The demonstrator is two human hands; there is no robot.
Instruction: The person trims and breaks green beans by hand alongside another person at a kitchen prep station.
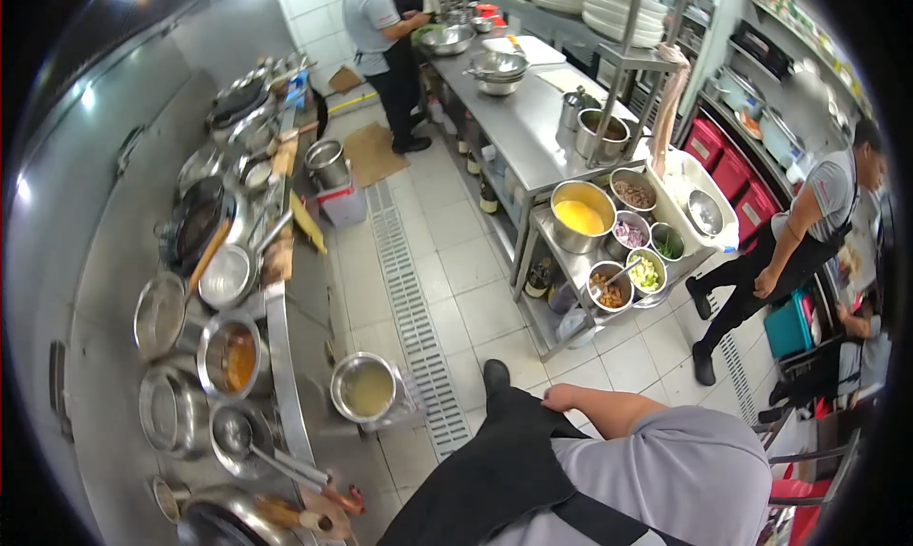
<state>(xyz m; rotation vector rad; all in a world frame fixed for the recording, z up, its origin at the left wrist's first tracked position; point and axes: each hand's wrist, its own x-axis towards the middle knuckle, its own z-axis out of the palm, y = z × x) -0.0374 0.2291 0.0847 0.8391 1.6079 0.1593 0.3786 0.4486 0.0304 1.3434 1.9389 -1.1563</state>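
My right hand (563, 397) is at the edge of my black apron (485, 460), near the upper leg, with its fingers curled in against the cloth. My left hand is out of the picture. Ahead of the right hand, a steel shelf end carries several steel pots: one with yellow liquid (579, 217), one with chopped green pieces (648, 272), and one with brown pieces and a spoon (610, 287). On the floor side to the left, a steel pot of cloudy liquid (365, 390) stands on a container.
A stove counter (278, 346) runs along the left with pans, strainers and ladles. The steel worktable (533, 127) holds bowls and boards. A co-worker (376, 42) stands at its far end, another (808, 223) on the right. A drain grate (418, 318) crosses the tiled floor.
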